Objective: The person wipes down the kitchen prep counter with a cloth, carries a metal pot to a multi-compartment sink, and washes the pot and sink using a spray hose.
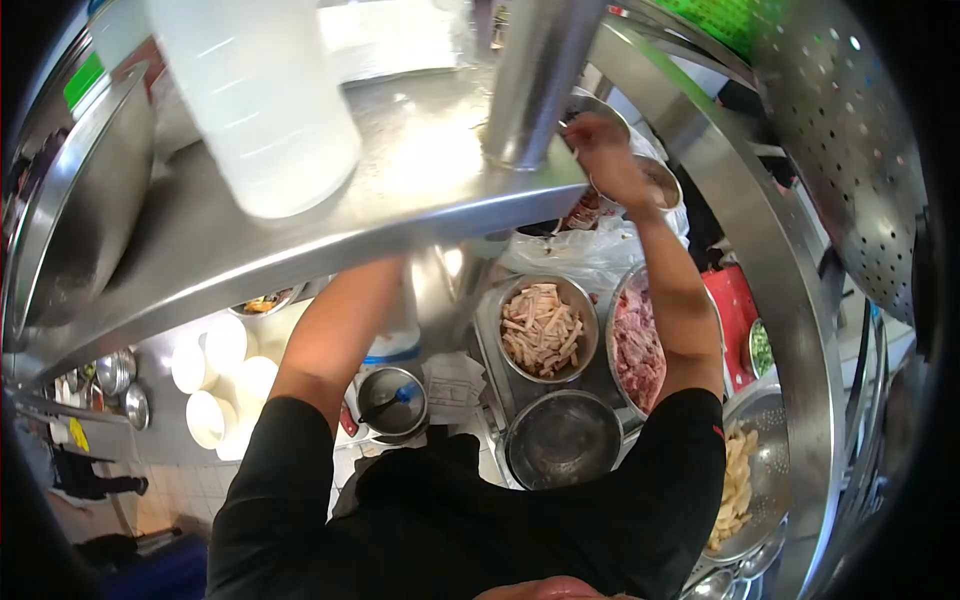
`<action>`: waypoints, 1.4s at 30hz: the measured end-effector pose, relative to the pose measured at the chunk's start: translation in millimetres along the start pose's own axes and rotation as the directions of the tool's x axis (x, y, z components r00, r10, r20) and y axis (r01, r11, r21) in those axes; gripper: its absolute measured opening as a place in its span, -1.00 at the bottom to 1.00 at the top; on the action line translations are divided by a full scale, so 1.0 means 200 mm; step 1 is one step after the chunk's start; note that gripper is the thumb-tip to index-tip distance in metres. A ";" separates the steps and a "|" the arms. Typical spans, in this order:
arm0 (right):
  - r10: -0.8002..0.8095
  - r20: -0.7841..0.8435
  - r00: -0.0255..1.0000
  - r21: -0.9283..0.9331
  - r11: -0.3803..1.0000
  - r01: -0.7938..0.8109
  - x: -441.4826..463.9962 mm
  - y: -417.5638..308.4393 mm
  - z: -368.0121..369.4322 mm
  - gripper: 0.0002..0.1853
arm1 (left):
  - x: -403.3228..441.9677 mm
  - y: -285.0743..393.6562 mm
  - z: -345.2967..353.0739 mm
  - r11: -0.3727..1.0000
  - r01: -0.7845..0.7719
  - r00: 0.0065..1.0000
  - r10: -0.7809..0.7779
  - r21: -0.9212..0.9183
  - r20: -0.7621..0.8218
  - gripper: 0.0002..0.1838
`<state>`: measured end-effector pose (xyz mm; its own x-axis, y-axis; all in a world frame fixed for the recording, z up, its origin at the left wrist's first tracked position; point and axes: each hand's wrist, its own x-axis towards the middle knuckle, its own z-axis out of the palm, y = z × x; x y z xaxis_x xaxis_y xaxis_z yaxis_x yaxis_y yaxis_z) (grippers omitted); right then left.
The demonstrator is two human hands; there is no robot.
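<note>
My right hand [605, 155] reaches forward past the end of the steel shelf, over metal bowls at the back. It is nearest the far metal bowl [600, 108] and another metal bowl [658, 183]. Motion blurs its fingers, so their grip does not show. Clear plastic [580, 252] lies under the wrist, by some dark red pieces. My left forearm [350, 315] goes under the shelf edge, which hides the hand. Between my arms sit a bowl of pale cut strips [543, 330], a large bowl of raw pink meat [637, 345] and a dark-bottomed pan [563, 440].
A steel shelf [400, 215] with a post [540, 90] and a white plastic container [265, 120] crosses in front of me. White cups [212, 418] stand left, near a small pot [392, 402]. At right are a colander [768, 460] of pale pieces and a red board [735, 310].
</note>
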<state>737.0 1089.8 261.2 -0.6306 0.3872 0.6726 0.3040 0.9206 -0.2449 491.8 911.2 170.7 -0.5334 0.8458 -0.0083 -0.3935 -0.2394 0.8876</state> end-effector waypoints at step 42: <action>0.265 0.530 0.805 -0.688 0.689 0.226 0.28 1.28 0.08 -0.66 | -0.19 0.05 -0.06 0.995 -0.077 0.992 0.069 -0.067 -0.105 -0.72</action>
<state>768.8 1348.2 224.3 -0.8060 0.5822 0.1067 0.5583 0.6879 0.4637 500.6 870.9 174.1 -0.6354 0.7722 0.0047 -0.4009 -0.3351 0.8526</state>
